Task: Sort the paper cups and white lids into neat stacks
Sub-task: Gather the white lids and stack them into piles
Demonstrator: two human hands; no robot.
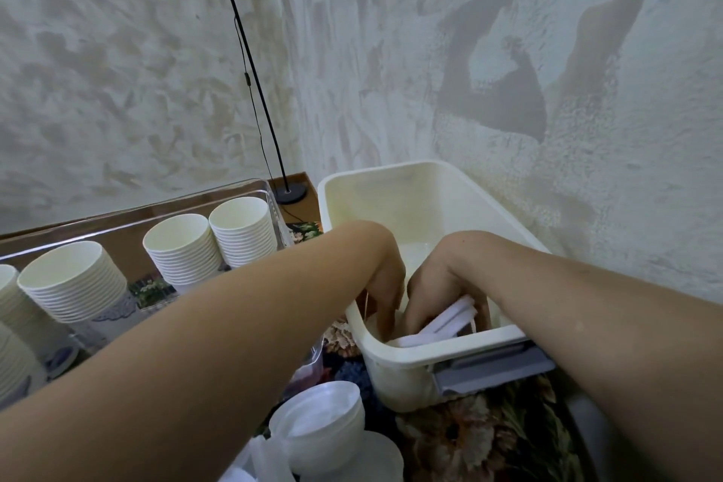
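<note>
Down in the cream bin (422, 184), both hands' grips clasp flat white lids (442, 325) bunched on edge.

Cup stacks (184, 250) upright; white lids (442, 325) in bin.

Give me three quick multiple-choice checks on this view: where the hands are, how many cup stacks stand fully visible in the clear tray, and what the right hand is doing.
1. Both hands are:
A. inside the cream bin
B. in the clear tray
C. on the lamp base

2. Cup stacks with full rims visible in the clear tray:
A. one
B. three
C. six

3. The right hand:
A. hangs idle
B. grips white lids
C. presses the wall

Answers: 1 A, the left hand and right hand reach into the cream bin. 2 B, three full rims show in the clear tray. 3 B, fingers curl round the white lids.
</note>
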